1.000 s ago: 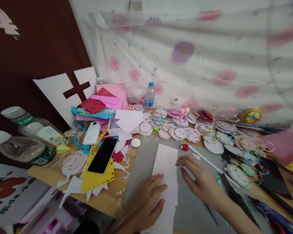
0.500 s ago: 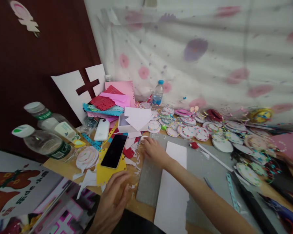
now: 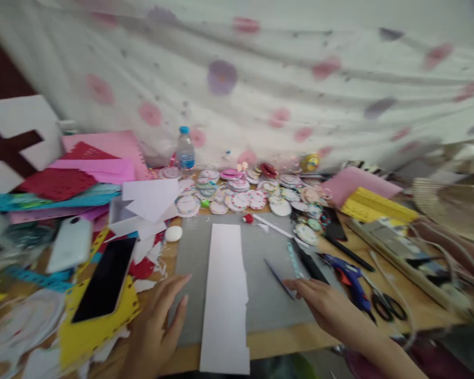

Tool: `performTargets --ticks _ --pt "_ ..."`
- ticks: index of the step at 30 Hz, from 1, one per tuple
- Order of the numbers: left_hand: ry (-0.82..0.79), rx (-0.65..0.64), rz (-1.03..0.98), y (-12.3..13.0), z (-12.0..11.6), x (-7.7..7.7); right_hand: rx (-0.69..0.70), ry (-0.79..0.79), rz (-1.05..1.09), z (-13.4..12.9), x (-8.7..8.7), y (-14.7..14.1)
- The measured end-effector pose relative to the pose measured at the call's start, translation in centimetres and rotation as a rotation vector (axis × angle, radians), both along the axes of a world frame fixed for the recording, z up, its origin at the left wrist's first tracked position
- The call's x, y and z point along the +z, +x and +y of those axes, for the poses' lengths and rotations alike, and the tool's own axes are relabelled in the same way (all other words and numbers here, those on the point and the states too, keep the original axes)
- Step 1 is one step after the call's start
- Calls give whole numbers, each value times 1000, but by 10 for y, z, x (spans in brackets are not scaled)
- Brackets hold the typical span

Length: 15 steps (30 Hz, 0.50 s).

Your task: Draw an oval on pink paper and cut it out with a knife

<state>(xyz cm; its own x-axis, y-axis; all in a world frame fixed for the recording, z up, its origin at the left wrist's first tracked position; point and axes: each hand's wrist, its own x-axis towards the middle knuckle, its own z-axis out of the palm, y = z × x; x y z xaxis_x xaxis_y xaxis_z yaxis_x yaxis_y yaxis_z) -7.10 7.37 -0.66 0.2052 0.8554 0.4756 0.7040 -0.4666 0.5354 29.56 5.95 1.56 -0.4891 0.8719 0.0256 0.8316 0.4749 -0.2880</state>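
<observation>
My left hand point(image 3: 161, 310) hovers by the left edge of the grey cutting mat point(image 3: 189, 252), its thumb and fingers apart with nothing between them. On the mat lies a long white card strip point(image 3: 224, 295) with a notched right edge. To its right is a slim, dark bluish pen-like tool point(image 3: 276, 276). The fingertips of my right hand point(image 3: 319, 302) are closed together at its near end; its exact kind is too blurred to tell. A smooth white oval object point(image 3: 173, 233) rests at the mat's upper left edge.
A phone point(image 3: 105, 279) lies on yellow perforated sheet at left, near paper scraps. Decorated paper discs point(image 3: 239, 200) line the back beside a water bottle point(image 3: 186, 150). At right are a black-handled tool point(image 3: 310, 260), a blue glue gun point(image 3: 347, 273), scissors point(image 3: 387, 305) and cables.
The view has swung right. My right hand has left the white oval object and come back to the pen-like tool. My left hand stays open, now beside the mat's edge.
</observation>
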Motion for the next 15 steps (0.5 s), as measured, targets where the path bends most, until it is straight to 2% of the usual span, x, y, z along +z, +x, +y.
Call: performTargets --ticks 4,8,11,15 --pt "34 -315 110 53 21 -3 -251 52 20 -28 1 48" --pt "66 -449 207 92 31 8 -385 110 12 -34 -5 63" --pt "101 -498 297 103 34 10 -373 67 -4 -30 -13 51" --pt "154 -468 364 87 36 -4 -285 56 36 -16 -17 43"
